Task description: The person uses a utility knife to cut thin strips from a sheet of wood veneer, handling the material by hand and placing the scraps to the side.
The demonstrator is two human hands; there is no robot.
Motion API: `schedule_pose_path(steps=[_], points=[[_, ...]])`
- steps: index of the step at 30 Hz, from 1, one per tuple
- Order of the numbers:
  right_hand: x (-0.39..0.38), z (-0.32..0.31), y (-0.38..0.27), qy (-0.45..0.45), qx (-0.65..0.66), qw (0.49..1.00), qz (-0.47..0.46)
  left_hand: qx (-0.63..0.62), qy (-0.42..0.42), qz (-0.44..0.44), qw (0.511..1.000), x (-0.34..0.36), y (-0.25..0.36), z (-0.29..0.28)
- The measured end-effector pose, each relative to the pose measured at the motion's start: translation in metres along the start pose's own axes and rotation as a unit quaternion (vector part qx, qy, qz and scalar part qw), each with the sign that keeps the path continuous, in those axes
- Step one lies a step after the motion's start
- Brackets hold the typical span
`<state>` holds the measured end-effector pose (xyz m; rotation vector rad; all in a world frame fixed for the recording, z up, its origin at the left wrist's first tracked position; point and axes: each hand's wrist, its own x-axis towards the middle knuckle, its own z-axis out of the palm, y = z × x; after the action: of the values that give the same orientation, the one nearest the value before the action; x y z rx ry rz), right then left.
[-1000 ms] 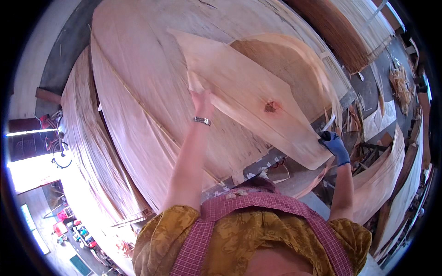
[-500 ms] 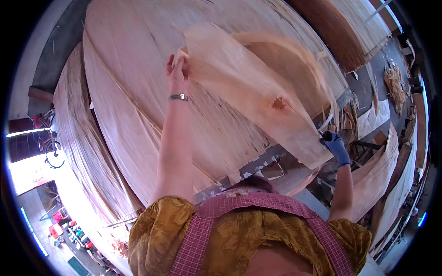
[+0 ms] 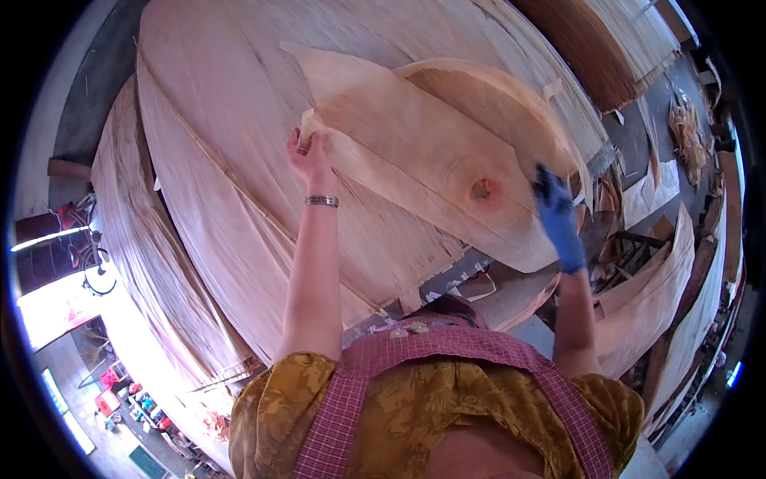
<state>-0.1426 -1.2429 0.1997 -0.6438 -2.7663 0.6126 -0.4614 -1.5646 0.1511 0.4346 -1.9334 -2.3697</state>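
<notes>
A thin pale wood veneer sheet with a reddish knot hole slants across a wide stack of veneer. My left hand, bare with a metal band at the wrist, is closed on the near left edge of that sheet, pinching a curled-up flap. My right hand, in a blue glove with dark fingertips, is at the sheet's right end by the knot hole. Motion blurs its fingers, so whether it holds anything is unclear. Behind the sheet, another curved veneer piece bows upward.
More layered veneer hangs over the left side. Brown sheets lie at the far right. Scraps and loose veneer strips clutter the right side. A bicycle stands at the far left beside a bright opening.
My right hand has left the sheet's right corner and moved up and left. The sheet lies flatter now, its near edge folded. My left hand keeps its grip, slightly lower.
</notes>
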Motion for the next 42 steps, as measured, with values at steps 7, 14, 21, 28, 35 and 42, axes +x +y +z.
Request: schedule_pose_path(steps=[7, 14, 21, 28, 35, 42], points=[[0.063, 0.097, -0.111, -0.133, -0.078, 0.987, -0.034, 0.186, -0.010, -0.077, 0.979, -0.006, 0.016, -0.009], [0.050, 0.101, -0.104, -0.152, -0.094, 0.984, -0.027, 0.545, -0.388, 0.368, 0.646, -0.049, -0.001, 0.044], [0.081, 0.110, -0.103, -0.064, 0.038, 0.996, -0.043, 0.577, -0.329, 0.382, 0.642, -0.010, -0.040, 0.047], [0.295, 0.153, -0.150, -0.180, 0.395, 0.840, 0.326, 0.591, -0.335, 0.354, 0.642, -0.020, -0.038, 0.051], [0.383, 0.154, -0.222, -0.151, 0.549, 0.817, 0.092, 0.629, -0.332, 0.410, 0.571, -0.018, -0.032, 0.051], [0.211, 0.190, -0.145, -0.049, 0.229, 0.969, -0.083, 0.564, -0.360, 0.368, 0.646, 0.000, -0.040, 0.050]])
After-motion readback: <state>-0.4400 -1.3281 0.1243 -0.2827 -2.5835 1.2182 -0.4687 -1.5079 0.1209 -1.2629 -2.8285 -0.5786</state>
